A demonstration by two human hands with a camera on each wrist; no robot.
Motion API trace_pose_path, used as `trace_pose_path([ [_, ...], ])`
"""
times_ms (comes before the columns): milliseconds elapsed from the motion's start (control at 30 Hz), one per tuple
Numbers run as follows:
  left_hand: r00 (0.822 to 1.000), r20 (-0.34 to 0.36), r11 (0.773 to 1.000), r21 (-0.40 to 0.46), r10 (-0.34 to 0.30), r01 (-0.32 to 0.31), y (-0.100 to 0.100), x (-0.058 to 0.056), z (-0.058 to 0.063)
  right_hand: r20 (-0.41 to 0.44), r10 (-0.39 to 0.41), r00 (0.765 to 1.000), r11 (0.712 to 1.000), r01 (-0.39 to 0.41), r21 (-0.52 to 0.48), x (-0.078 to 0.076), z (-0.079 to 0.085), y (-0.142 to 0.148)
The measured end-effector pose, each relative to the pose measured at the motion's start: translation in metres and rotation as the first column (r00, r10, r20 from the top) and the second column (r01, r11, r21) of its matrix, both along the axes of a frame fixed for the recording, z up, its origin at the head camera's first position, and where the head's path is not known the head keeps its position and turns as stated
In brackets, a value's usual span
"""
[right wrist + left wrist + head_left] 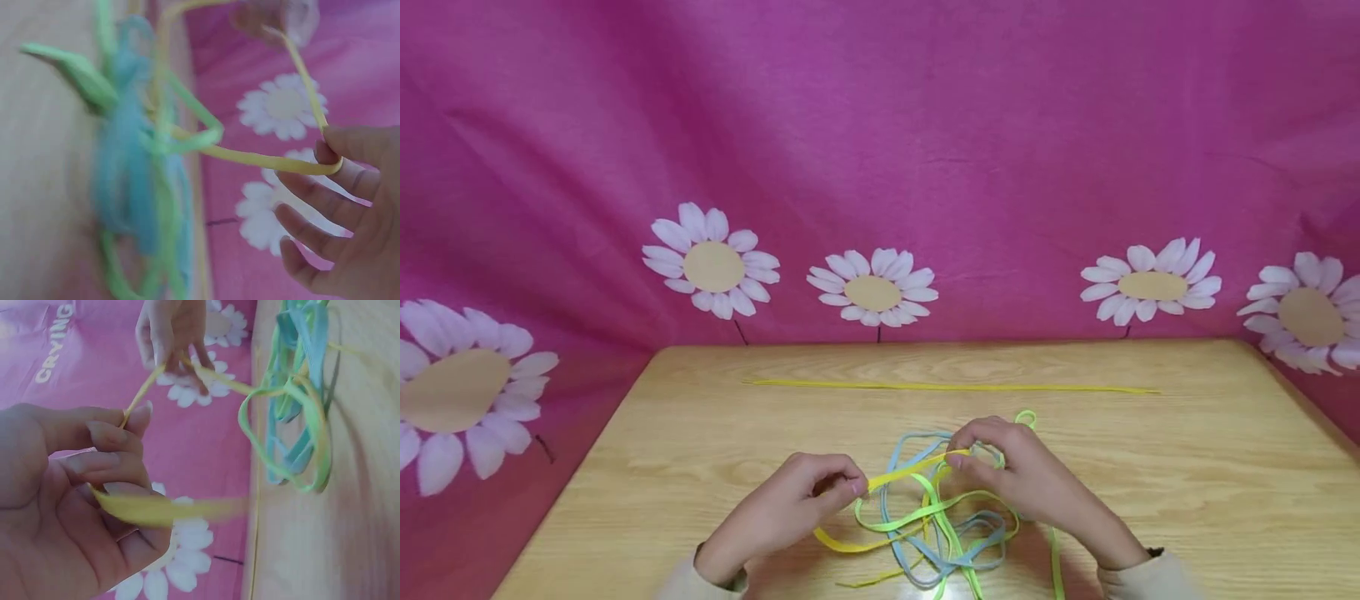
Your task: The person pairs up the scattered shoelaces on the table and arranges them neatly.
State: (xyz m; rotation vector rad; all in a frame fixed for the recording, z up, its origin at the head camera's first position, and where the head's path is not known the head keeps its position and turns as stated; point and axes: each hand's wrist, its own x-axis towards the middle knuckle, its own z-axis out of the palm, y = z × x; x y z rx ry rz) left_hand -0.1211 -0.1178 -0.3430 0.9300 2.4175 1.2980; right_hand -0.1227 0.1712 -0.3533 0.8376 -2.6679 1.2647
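Okay, biggest first: magenta cloth printed with white daisies hangs behind the bench and down its left side; left wrist view also shows lettering on it, "CRYING". Wood-grain bench in front. Both hands up over its near part, light sleeves at the wrists. Left hand pinches the flat yellow lace, thumb to index. Right hand pinches the same lace, other fingers loosely bent and spread. Span between hands is nearly straight; past the right fingers it bends back toward the pile. Blue lace and green lace lie tangled on the bench below, yellow strands among them. Second yellow lace lies straight along the far edge, well apart from the tangle.
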Motion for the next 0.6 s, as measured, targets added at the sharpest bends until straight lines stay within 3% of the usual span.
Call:
trace_pose_path([
  [167,0.999,0.002,0.999,-0.006,0.037,-0.037,-0.012,-0.003,0.007,0.110,-0.048,0.993,0.997,0.055,-0.060,-0.004,0.015,0.028],
  [367,0.995,0.039,0.996,-0.016,0.094,-0.093,-0.028,-0.010,0.014,0.143,-0.109,0.984,0.988,0.123,-0.090,-0.007,0.028,0.063],
  [600,0.990,0.025,0.990,-0.031,0.141,-0.140,-0.041,-0.012,0.019,0.186,-0.019,0.982,0.996,0.035,-0.081,-0.010,0.030,0.091],
])
